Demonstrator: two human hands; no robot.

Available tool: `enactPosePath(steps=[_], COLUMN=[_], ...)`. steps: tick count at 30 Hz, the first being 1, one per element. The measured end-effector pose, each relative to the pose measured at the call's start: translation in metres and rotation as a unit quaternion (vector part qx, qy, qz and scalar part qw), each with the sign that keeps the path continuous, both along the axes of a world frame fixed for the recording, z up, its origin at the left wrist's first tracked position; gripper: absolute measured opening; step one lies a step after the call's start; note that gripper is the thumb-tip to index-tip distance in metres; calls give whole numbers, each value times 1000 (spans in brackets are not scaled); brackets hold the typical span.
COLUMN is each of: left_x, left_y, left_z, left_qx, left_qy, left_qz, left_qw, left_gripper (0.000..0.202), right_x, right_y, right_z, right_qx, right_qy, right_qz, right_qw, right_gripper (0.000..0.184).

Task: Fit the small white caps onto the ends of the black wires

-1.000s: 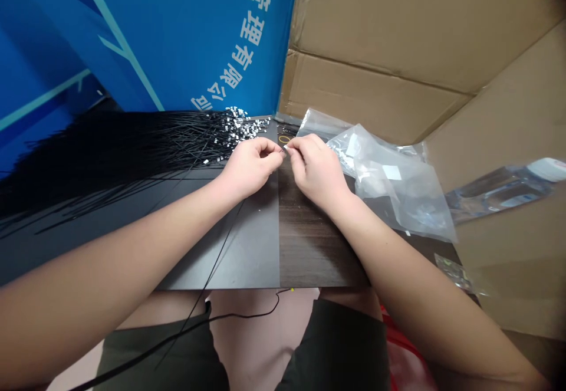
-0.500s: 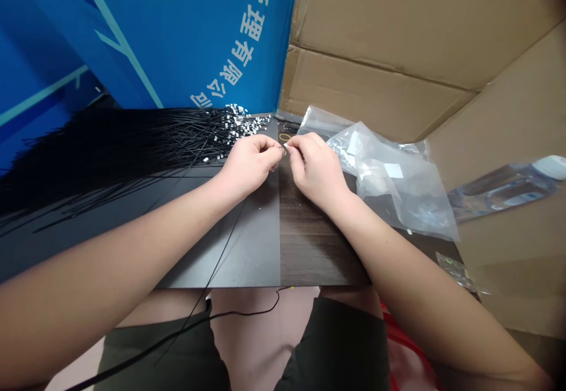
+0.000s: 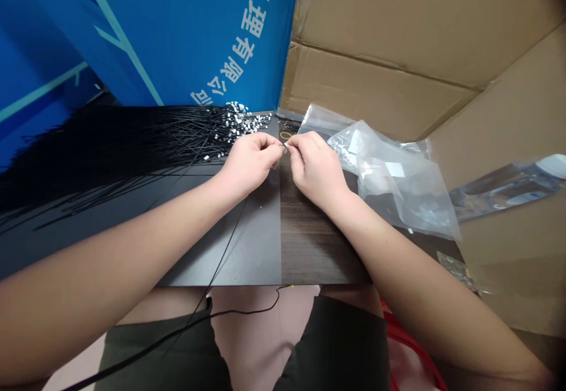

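Note:
My left hand [image 3: 250,164] and my right hand [image 3: 315,170] meet fingertip to fingertip over the dark board [image 3: 265,249]. The left fingers pinch the end of a thin black wire [image 3: 221,258] that trails down past the board's front edge onto my lap. The right fingers pinch a tiny white piece [image 3: 286,145] against that wire end. A large pile of black wires [image 3: 110,143] with small white end pieces [image 3: 241,122] lies spread to the left of my hands.
Crumpled clear plastic bags [image 3: 393,178] lie right of my hands. A blue printed panel [image 3: 177,31] stands behind the wires, cardboard walls [image 3: 398,37] at the back and right. A clear packet [image 3: 504,187] rests on the cardboard.
Both hands stay pinched together at the same spot; only the view has shifted slightly.

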State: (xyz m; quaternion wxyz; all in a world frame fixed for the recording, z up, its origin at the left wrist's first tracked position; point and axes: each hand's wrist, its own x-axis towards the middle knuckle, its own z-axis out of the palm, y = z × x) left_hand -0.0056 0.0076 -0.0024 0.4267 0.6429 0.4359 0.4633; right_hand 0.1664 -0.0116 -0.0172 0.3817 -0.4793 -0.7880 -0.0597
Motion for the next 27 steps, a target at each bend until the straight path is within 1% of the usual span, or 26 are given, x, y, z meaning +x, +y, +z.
enactPosePath(steps=[5,7,9,11,13,15,16,17,18,19,20,21,22,23,24,25,26,27], left_x=[-1,-1,-1,-1,-5,-13,-20,-28,-38,-48,-59,-70,-81,-90,-99,-106,-111,-115], left_y=[-1,0,0,0,-2,-5,-7,-8,-7,-5,-1,6,16,28,42,57,71,83], left_z=[1,2,3,6,12,25,34,45,59,74,90,106,121,134,143,148,148,143], left_qx=[-1,-1,-17,-69,-162,-247,-262,-259,-230,-184,-128,-70,-27,8,31,41,48,59], left_qy=[1,1,-7,-19,-28,-21,-3,36,97,173,263,354,427,472,495,506,507,500], left_qz=[7,3,-14,-55,-124,-186,-195,-183,-143,-93,-32,19,68,97,108,104,96,76], left_qw=[1000,1000,1000,996,978,951,945,948,958,963,956,932,901,876,862,855,856,861], left_gripper=[16,17,19,21,21,19,18,19,22,28,29,29,27,27,28,29,30,32], right_x=[0,0,1,3,6,10,12,15,18,21,25,28,31,34,36,38,40,41], right_y=[1,1,1,2,3,4,4,5,5,6,7,7,8,9,9,9,9,9], right_z=[-1,0,1,4,6,10,12,15,19,22,26,29,32,35,37,39,40,42], right_qx=[11,16,14,9,2,-22,-38,-49,-50,-40,-24,-7,3,6,2,-6,-20,-41], right_qy=[7,14,32,62,99,158,199,243,286,322,347,359,362,358,346,327,301,267], right_qz=[2,1,-5,-20,-29,-26,-26,-29,-35,-45,-55,-64,-73,-83,-94,-106,-116,-126], right_qw=[1000,1000,999,998,995,987,979,968,956,945,936,931,929,930,933,939,946,955], right_gripper=[19,18,16,15,14,14,16,21,25,27,26,24,21,18,16,15,14,14])
